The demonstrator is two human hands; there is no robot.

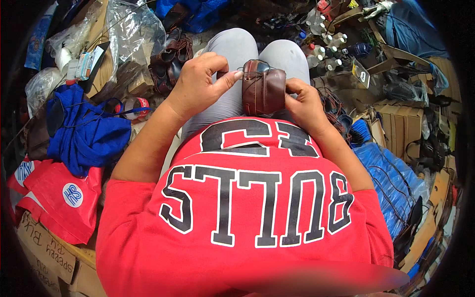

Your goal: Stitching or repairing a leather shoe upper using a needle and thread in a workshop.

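A brown leather shoe [264,91] with light stitching and thin dark lacing at its left edge rests over my lap, between my grey-trousered knees. My right hand [304,101] grips its right edge, thumb and fingers closed on the leather. At the left edge, next to the lacing, is my left hand [203,81]. Its fingers are curled, and the thumb tip reaches close to an eyelet. A thin dark strand shows near that thumb, but what the fingers pinch is too small to make out.
More dark shoes [173,59] lie beyond my left hand. Several small bottles [326,49] stand at the far right. A blue cloth bag [89,128] and a red plastic bag [62,198] are on the left. Blue plastic sheeting [391,183] and cardboard [401,123] crowd the right.
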